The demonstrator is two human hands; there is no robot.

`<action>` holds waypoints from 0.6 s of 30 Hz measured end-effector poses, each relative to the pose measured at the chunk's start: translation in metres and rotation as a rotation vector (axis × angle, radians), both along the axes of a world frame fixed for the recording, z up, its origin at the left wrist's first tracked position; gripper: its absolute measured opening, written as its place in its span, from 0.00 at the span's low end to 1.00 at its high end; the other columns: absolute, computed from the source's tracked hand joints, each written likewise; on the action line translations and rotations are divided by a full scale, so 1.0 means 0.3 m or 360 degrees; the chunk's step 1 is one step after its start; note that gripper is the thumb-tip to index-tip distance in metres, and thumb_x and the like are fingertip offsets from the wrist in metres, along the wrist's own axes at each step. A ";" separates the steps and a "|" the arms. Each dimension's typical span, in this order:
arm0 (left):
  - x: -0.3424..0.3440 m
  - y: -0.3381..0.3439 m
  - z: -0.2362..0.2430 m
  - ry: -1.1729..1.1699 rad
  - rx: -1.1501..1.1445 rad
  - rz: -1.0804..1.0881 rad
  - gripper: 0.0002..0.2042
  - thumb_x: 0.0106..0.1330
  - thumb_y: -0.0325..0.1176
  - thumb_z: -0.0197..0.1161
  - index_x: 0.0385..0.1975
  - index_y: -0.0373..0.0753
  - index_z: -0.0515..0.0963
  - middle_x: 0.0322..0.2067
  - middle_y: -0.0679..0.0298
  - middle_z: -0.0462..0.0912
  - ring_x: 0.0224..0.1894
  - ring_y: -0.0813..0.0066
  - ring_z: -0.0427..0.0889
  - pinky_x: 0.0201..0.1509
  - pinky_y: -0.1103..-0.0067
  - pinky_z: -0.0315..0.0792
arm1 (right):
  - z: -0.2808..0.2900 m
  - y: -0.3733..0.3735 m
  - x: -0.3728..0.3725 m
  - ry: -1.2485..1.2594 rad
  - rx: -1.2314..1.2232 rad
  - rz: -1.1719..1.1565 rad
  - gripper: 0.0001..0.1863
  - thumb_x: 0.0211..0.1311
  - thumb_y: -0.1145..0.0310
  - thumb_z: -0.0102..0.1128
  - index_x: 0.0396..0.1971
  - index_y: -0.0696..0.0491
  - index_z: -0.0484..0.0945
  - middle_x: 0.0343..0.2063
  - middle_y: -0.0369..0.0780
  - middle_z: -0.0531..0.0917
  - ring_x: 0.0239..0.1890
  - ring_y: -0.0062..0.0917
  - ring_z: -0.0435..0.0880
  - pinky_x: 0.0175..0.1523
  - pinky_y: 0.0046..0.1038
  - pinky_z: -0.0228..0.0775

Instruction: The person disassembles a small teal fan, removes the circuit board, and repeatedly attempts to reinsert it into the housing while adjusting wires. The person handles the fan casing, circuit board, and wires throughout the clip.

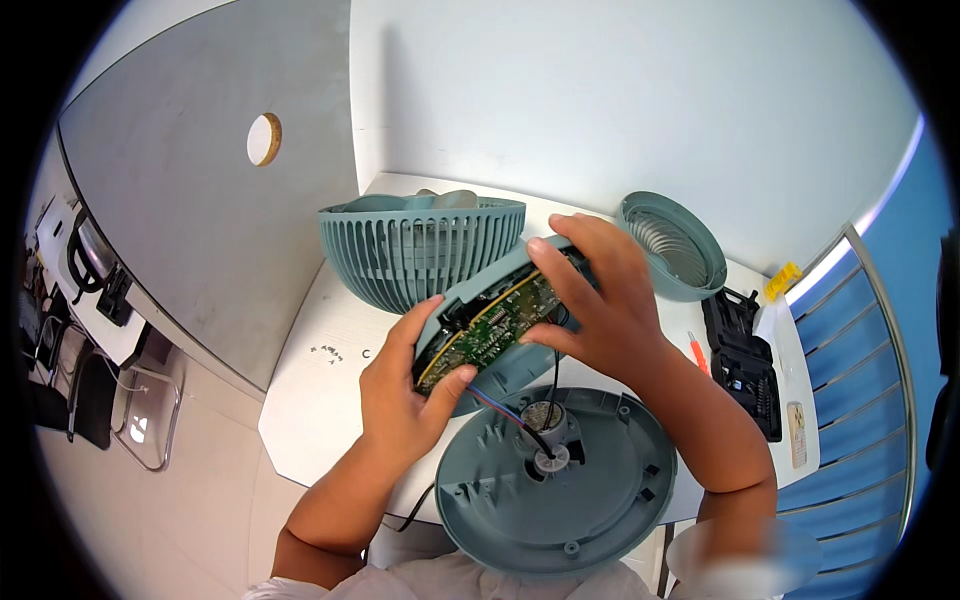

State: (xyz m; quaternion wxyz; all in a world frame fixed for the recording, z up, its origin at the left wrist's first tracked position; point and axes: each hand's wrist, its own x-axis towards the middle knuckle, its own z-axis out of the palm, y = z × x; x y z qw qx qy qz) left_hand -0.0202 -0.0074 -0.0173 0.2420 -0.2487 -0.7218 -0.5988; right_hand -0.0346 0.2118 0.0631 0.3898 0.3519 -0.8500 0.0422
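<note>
My left hand (405, 390) and my right hand (590, 300) grip the two ends of a teal housing (478, 292) with a green circuit board (500, 327) exposed in it, tilted toward me. My left thumb presses on the board's lower edge, and my right thumb is at its right part. Coloured and black wires (500, 408) run from it to a motor (545, 420) on a round teal base (600, 490), which lies inside-up at the table's near edge beneath my hands.
The white table (310, 400) carries a slotted teal basket-like cage (390, 250), a round teal grille (675, 240), an orange screwdriver (699, 352), a black tool case (745, 360) and small scattered parts. A grey partition (200, 240) stands left, a metal railing (890, 370) right.
</note>
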 end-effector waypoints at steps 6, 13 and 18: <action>-0.003 0.011 0.000 -0.0001 0.0053 -0.0017 0.30 0.55 0.30 0.69 0.58 0.34 0.66 0.44 0.51 0.80 0.45 0.65 0.82 0.49 0.76 0.73 | 0.019 0.022 0.043 -0.0115 -0.0115 -0.0015 0.41 0.36 0.64 0.72 0.59 0.42 0.69 0.58 0.40 0.68 0.58 0.42 0.67 0.59 0.45 0.62; 0.001 0.013 0.001 0.0057 -0.0015 0.0046 0.30 0.55 0.32 0.69 0.57 0.33 0.66 0.43 0.51 0.81 0.43 0.67 0.82 0.48 0.77 0.74 | -0.066 0.364 0.316 -0.0857 -0.0149 -0.0519 0.42 0.39 0.82 0.63 0.62 0.48 0.65 0.55 0.43 0.73 0.57 0.41 0.70 0.61 0.36 0.63; 0.005 0.015 -0.003 0.0049 0.0015 0.0042 0.29 0.56 0.33 0.69 0.57 0.33 0.66 0.43 0.53 0.80 0.43 0.69 0.81 0.48 0.78 0.73 | -0.269 0.388 0.468 -0.0818 -0.0444 -0.0134 0.56 0.34 0.74 0.73 0.68 0.44 0.52 0.61 0.46 0.67 0.63 0.46 0.64 0.64 0.41 0.59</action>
